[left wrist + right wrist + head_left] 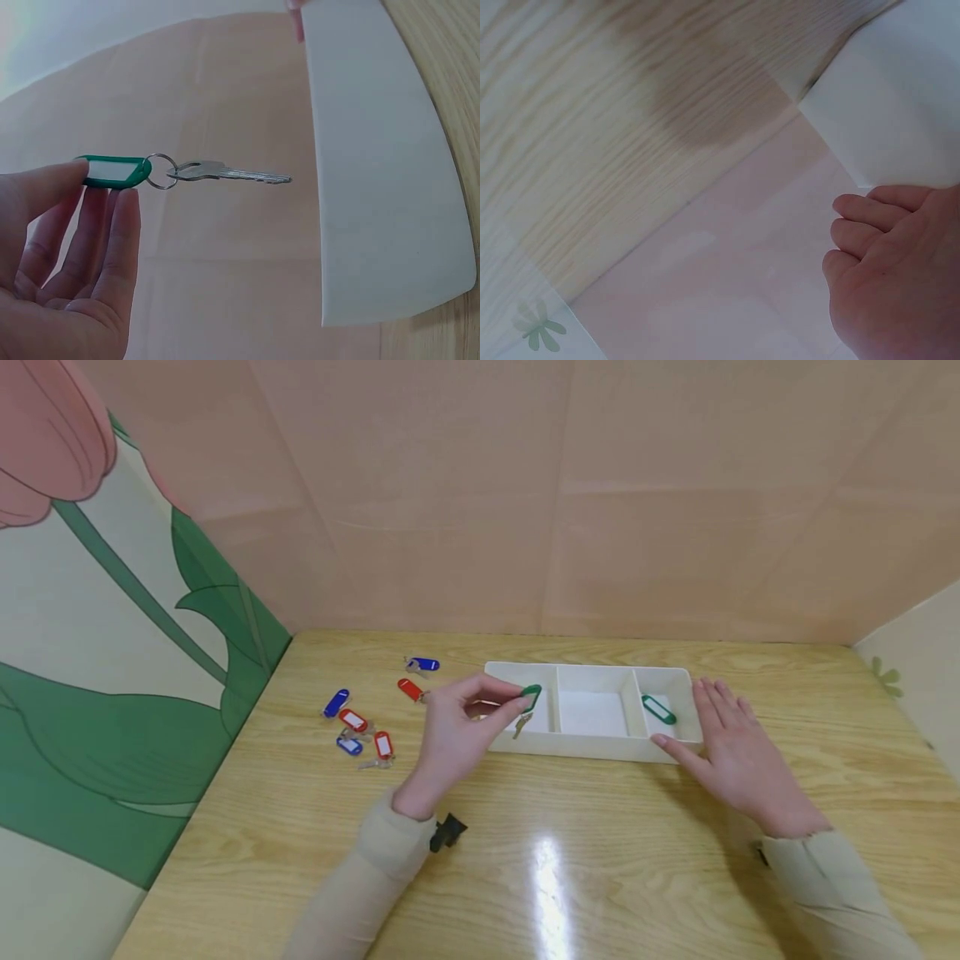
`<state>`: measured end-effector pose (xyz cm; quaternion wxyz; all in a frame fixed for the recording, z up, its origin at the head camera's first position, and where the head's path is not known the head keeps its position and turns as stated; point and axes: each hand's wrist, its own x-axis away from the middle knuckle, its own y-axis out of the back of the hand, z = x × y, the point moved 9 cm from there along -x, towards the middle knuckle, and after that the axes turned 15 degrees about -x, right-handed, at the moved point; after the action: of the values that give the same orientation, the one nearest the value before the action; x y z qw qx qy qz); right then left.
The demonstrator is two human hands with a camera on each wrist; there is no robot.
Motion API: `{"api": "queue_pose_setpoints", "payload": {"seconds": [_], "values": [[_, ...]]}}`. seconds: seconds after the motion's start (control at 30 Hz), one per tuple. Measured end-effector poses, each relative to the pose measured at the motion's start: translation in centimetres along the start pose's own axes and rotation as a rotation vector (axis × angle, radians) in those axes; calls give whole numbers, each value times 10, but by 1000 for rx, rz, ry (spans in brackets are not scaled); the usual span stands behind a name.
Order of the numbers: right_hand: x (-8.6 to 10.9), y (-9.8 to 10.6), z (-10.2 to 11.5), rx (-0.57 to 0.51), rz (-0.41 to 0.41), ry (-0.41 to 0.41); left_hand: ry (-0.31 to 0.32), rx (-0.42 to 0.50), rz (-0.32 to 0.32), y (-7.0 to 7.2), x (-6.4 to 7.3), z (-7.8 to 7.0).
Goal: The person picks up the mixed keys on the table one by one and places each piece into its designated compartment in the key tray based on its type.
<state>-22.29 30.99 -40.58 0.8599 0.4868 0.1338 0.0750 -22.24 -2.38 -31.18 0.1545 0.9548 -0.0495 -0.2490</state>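
My left hand (465, 731) pinches a green key tag (116, 171) between thumb and fingers, above the left compartment of a white three-part tray (592, 746). From the tag's ring hangs a silver-looking key (225, 172), clear of the tray wall in the left wrist view. Another green key tag (659, 709) lies in the right compartment; whether a key is with it I cannot tell. My right hand (738, 760) rests against the tray's right end, its fingers straight along the outer wall and the thumb at the front corner. In the right wrist view those fingers touch the white wall.
Left of the tray several tagged keys lie on the wooden table (480, 893): red tags (353, 720) and blue tags (337, 702), some close together. Behind the table stands a pinkish wall covering (450, 527); a wall with a painted flower (142, 585) borders the left side.
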Motion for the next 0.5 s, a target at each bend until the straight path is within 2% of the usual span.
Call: {"api": "queue_pose_setpoints", "payload": {"seconds": [0.5], "values": [[0, 1, 1, 6, -4, 7, -16, 16, 96, -28, 6, -3]]}}
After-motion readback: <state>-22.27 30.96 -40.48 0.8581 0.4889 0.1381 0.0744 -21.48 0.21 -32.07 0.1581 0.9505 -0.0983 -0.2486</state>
